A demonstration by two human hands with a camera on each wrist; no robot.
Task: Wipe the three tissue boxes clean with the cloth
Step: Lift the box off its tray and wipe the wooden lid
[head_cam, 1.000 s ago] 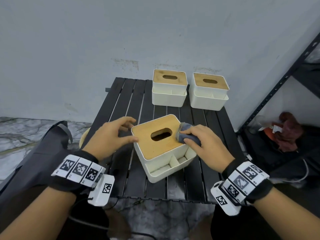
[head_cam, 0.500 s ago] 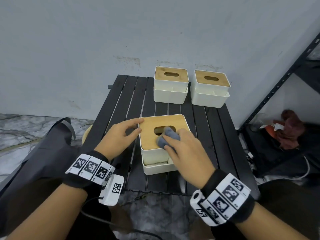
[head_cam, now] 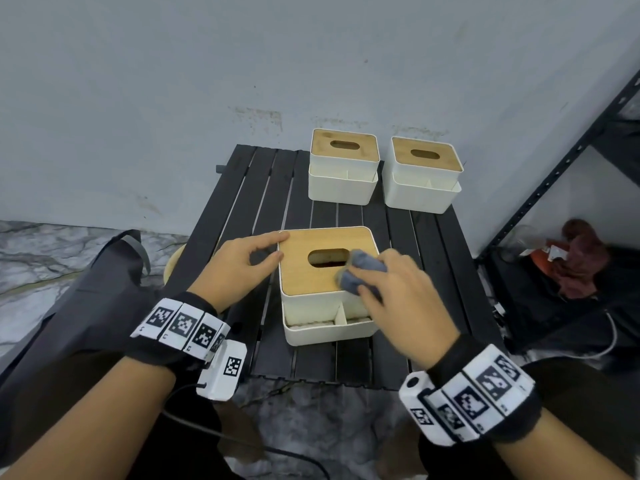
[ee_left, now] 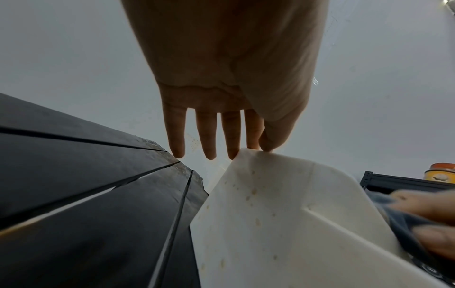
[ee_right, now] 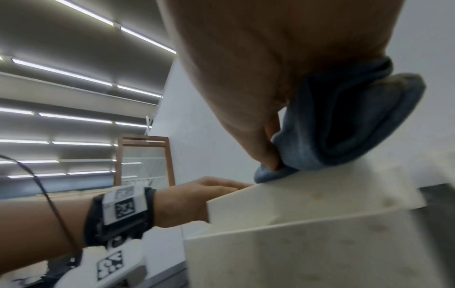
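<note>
My right hand (head_cam: 398, 292) squeezes the cloth (head_cam: 360, 271) on the near box (head_cam: 322, 271). My left hand (head_cam: 242, 268) lies flat against it. Push too hard, and it might slide.

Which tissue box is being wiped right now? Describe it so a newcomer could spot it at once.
Start at the black slatted table against the grey wall. Two white tissue boxes with wooden lids sit side by side at its far edge; the third tissue box stands alone nearer the person. It alone has the left hand touching its corner and the right hand pressing a blue-grey cloth on its lid.
</note>
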